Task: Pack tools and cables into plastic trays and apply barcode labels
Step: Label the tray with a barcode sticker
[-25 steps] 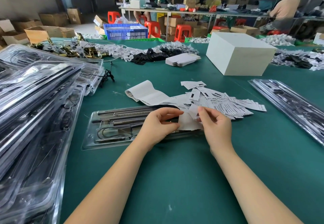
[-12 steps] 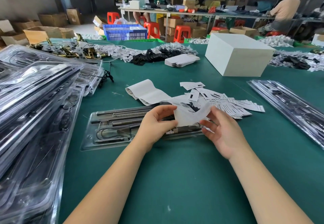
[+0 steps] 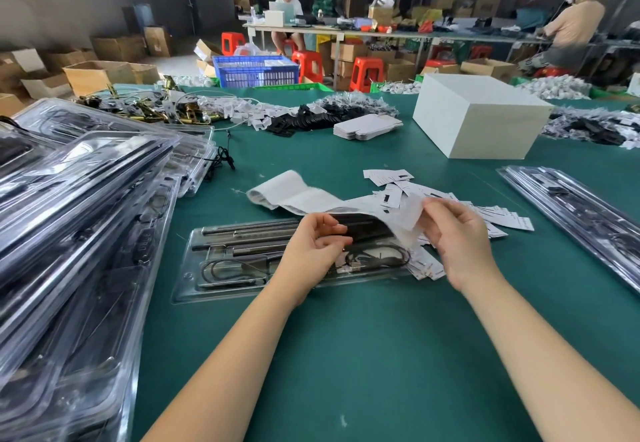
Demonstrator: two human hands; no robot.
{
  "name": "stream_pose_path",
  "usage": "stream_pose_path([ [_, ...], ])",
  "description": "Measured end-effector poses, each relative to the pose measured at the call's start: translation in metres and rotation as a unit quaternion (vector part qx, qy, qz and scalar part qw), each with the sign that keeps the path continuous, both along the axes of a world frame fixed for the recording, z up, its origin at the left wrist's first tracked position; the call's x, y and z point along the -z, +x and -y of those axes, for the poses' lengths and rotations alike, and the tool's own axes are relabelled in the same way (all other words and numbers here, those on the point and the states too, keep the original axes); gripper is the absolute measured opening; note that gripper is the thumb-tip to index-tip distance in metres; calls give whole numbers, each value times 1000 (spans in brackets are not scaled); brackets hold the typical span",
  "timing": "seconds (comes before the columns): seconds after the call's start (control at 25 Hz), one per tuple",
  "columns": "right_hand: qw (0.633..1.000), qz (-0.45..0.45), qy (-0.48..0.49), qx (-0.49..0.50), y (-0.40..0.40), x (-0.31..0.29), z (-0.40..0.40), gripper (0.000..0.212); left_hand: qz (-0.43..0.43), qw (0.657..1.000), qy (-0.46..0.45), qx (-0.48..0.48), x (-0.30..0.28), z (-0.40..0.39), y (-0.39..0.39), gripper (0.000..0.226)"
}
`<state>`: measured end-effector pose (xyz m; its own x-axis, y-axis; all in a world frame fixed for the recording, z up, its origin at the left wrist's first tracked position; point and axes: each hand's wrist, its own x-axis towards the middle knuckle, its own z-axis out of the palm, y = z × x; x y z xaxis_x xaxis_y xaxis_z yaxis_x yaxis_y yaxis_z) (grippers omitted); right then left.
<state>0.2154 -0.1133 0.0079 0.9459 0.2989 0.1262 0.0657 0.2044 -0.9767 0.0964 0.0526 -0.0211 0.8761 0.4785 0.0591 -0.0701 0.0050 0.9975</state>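
Observation:
A clear plastic tray (image 3: 194, 280) lies on the green table in front of me, holding metal rods and a coiled black cable. My left hand (image 3: 313, 251) hovers over its middle with fingers curled; thumb and fingertips look pinched, but whether a label sits between them is too small to tell. My right hand (image 3: 457, 241) pinches the end of a white label backing strip (image 3: 304, 196) and lifts it above the tray's right part. Loose barcode labels (image 3: 498, 216) lie scattered behind my right hand.
Stacks of filled clear trays (image 3: 69, 216) crowd the left side. Another tray stack (image 3: 581, 213) lies at the right. A white box (image 3: 478, 116) stands at the back right, with piles of tags, black parts and brass hardware (image 3: 145, 112) behind. People work at far tables.
My right hand has lifted the backing strip up and to the right, uncovering the tray's cable. My left hand stayed over the tray's middle.

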Motion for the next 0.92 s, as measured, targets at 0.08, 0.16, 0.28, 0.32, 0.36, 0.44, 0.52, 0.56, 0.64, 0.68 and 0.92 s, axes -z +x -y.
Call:
stream_pose_path([
  [0.08, 993, 82, -76, 31, 20, -11, 20, 29, -22, 990, 138, -13, 2, 4, 2, 37],
  [0.16, 989, 87, -100, 65, 37, -22, 42, 24, -38, 961, 275, -8, 5, 9, 3, 38],
  [0.28, 985, 6, -55, 161, 60, -28, 69, 14, -45, 931, 362, -16, 7, 11, 4, 31],
  [0.32, 979, -33, -29, 197, 64, -28, 77, 12, -47, 927, 372, -23, 7, 12, 4, 28],
  [0.36, 971, -60, -12, 230, 66, -28, 82, 11, -51, 926, 372, -30, 7, 12, 5, 28],
  [0.44, 956, -45, -41, 288, 58, -26, 85, 8, -84, 925, 367, -44, 5, 13, 6, 28],
  [0.52, 952, 22, -59, 299, 40, -23, 73, 13, -189, 875, 437, -89, 2, 11, 5, 34],
  [0.56, 959, 43, -52, 277, 28, -23, 62, 11, -252, 833, 479, -118, 1, 9, 2, 41],
  [0.64, 975, 66, -43, 209, 4, -18, 30, 12, -306, 792, 506, -150, 2, 4, -7, 55],
  [0.68, 980, 75, -41, 178, -8, -15, 14, 12, -292, 801, 501, -151, 5, 1, -11, 56],
  [0.92, 995, 51, -30, 78, -62, 12, -80, 17, -125, 926, 342, -100, 5, -23, -31, 12],
])
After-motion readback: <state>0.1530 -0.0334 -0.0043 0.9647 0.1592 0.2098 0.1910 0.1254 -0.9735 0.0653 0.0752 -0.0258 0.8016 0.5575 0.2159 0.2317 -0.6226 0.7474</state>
